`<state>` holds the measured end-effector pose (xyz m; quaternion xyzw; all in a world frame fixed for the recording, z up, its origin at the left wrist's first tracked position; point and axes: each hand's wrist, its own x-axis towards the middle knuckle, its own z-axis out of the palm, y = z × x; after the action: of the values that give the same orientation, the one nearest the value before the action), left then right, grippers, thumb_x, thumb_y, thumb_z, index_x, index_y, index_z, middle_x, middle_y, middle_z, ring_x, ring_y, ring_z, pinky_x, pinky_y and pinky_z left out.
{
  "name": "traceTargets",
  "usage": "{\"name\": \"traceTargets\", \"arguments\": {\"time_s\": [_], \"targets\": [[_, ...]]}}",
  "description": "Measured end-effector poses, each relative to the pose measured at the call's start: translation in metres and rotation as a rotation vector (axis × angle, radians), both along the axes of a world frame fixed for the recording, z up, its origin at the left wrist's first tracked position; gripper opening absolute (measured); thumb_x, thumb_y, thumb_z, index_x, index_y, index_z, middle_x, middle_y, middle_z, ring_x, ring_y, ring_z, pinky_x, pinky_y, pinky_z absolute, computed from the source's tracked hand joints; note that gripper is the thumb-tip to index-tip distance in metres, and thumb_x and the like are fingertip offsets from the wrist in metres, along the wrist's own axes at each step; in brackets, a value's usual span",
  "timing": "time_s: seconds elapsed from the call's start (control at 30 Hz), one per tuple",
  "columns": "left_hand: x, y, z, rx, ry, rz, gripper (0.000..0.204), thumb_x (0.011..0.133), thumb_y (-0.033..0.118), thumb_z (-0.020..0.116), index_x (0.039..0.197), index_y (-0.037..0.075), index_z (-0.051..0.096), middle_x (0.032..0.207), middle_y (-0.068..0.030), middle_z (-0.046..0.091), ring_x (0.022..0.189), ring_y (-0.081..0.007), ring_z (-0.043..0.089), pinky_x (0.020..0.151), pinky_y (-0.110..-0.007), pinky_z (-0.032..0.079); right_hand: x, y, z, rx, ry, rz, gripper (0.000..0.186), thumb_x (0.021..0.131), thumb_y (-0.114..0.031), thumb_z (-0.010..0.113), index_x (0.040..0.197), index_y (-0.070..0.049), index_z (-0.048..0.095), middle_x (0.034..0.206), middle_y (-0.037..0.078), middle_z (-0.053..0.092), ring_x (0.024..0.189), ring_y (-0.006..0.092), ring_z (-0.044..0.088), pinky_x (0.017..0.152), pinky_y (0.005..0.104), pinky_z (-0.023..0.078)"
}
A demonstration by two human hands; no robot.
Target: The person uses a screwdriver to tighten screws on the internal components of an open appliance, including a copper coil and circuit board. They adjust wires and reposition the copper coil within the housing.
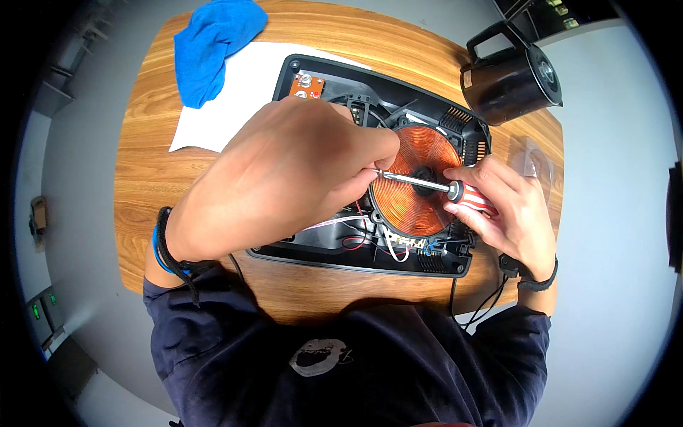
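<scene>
An opened black induction cooker housing (pixel 356 263) lies on the table in front of me, its insides showing. A round copper coil (pixel 427 217) sits in its right half. My right hand (pixel 516 199) grips the red-and-white handle of a screwdriver (pixel 416 181), whose metal shaft crosses above the coil and points left. At the screwdriver's tip, the thumb and forefinger of my left hand (pixel 292 164) pinch a tiny metal piece, mostly hidden. That hand and forearm cover the housing's left and middle. Thin red, white and black wires (pixel 366 238) run below the coil.
An orange circuit board (pixel 307 86) shows at the housing's upper left corner. White paper (pixel 203 132) and a blue cloth (pixel 210 50) lie at the back left. A black kettle (pixel 501 85) stands at the back right. Dark cables (pixel 487 302) hang off the table's near edge.
</scene>
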<state>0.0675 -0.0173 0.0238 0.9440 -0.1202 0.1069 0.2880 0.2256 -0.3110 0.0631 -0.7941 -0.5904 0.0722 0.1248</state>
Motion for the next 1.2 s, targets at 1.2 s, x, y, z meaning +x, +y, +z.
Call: {"name": "traceTargets", "arguments": {"time_s": [1.2], "targets": [[0.0027,-0.0027,-0.0063,-0.089,-0.004,-0.014,0.018,0.095,0.008,0.089,0.105,0.008,0.075,0.087,-0.0127,0.073,0.082,-0.034,0.074,0.071,-0.045,0.056,0.0025,-0.0015,-0.0055,-0.011,0.182,-0.072,0.032,0.1,-0.017,0.089,0.125,-0.008,0.072,0.11,0.013,0.079,0.098,0.0381,0.082,0.08,0.0465,0.066]]}}
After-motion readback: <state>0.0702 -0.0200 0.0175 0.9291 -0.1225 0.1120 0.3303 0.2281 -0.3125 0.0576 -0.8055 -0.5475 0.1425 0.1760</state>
